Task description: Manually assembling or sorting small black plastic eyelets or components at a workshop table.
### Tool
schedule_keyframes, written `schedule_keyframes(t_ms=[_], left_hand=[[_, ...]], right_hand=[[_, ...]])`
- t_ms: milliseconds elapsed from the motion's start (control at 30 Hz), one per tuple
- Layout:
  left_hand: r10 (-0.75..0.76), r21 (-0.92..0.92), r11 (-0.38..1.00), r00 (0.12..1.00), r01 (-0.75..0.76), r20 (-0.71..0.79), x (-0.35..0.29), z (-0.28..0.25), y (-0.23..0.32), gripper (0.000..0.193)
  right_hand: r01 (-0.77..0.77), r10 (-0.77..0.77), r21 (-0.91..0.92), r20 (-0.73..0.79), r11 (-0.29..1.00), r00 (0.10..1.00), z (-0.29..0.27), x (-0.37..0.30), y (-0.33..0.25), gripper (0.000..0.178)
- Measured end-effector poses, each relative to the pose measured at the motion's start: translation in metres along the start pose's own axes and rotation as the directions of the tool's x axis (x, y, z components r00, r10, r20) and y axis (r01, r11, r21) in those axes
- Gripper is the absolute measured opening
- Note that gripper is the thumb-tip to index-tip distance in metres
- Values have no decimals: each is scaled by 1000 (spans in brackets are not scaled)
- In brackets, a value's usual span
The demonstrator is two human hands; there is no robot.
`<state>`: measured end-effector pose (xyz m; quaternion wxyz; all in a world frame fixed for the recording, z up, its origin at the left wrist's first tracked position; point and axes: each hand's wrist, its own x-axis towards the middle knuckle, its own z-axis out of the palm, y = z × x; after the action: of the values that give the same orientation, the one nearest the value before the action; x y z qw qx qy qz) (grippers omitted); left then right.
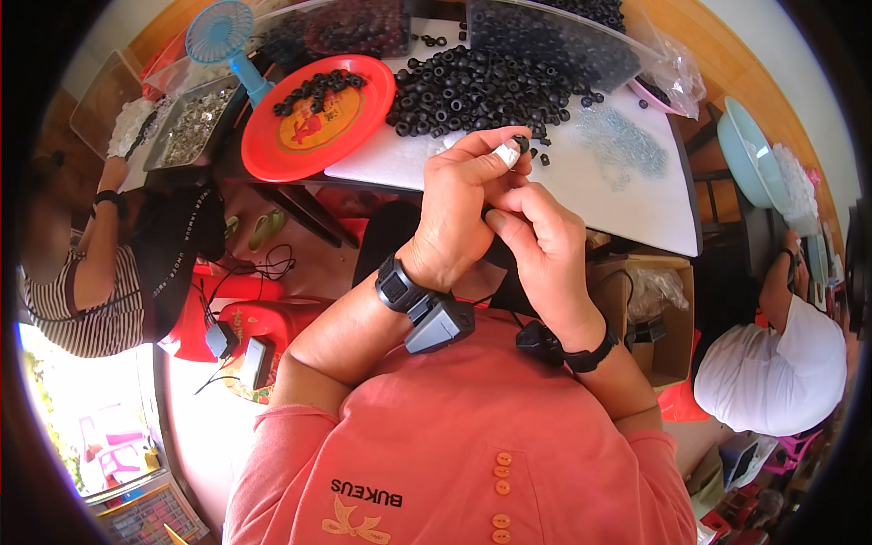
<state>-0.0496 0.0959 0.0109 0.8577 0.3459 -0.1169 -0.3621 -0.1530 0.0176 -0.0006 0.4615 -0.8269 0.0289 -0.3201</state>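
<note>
My left hand is raised over the near edge of the white tabletop. Its thumb, wrapped in white tape, and forefinger pinch a small black ring-shaped part. Just right of it and a little nearer, my right hand has its thumb and fingers pressed together close to the left palm; what they hold, if anything, is hidden. Beyond both hands lies a large heap of similar black parts, a few of them loose at its near edge. Tiny clear pieces are spread on the right.
A red plate with several black parts stands at the left, by a blue handheld fan and a metal tray. Clear bins stand behind the heap. One person works at left, another at right, near a cardboard box.
</note>
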Motion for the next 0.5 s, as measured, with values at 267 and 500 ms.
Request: schedule_keyframes(t_ms=[267, 500], left_hand=[[7, 95, 995, 1000, -5, -21, 0, -4, -4, 24], [82, 187, 979, 997, -83, 12, 1, -9, -9, 20]], right_hand=[[38, -37, 39, -39, 999, 999, 5, -1, 2, 10], [-35, 34, 61, 27, 998, 999, 6, -1, 6, 8]])
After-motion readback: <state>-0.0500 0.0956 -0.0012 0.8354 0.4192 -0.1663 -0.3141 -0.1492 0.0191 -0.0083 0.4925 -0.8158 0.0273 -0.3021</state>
